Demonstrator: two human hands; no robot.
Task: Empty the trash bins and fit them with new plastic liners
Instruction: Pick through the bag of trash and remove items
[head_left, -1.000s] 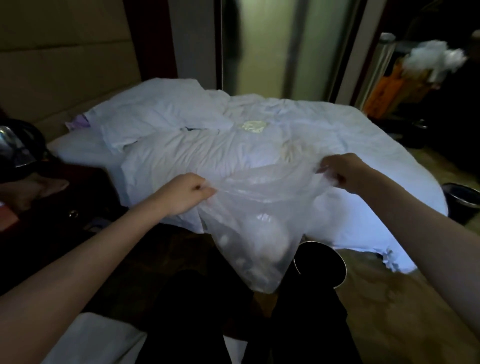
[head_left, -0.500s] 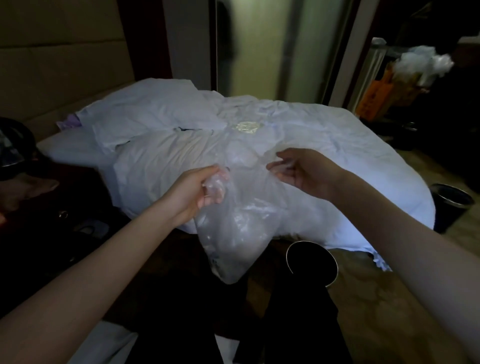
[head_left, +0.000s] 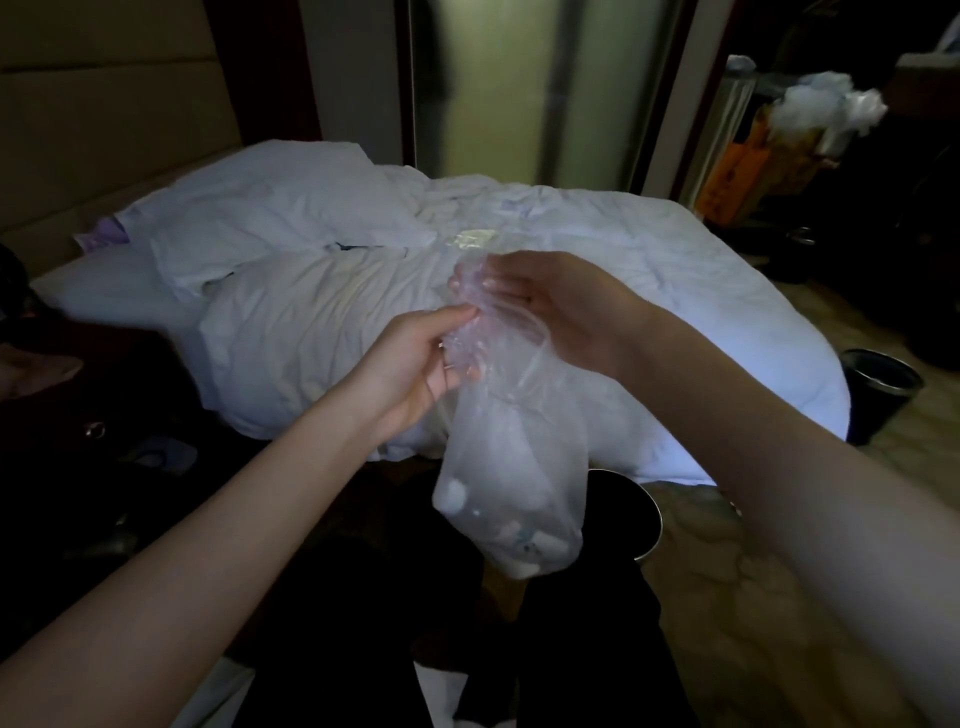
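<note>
Dim room. Used liner was held clear of its bin, hanging in the air just in front of the bin's rim and near the bed.

- Left hand: fingers curled round the gathered neck of the liner, carrying the weight.
- Right hand: fingers nearly straight, tips pinching the loose top edge of the plastic above the left hand. Light hold, by the look of it.
- White wadded scraps sat low in the liner; one looked like tissue, the rest too blurred to name.

Risks, as judged:
- Mouth not yet closed. If the neck slipped through the left hand, the load would drop and spill on the floor or over the bed's edge.
- Film looked thin; hard twisting or knotting could tear it at the neck.
- Swinging the liner could knock the bin over.
- Second bin, well apart at the bed's far side, could get overlooked in the poor light.
</note>
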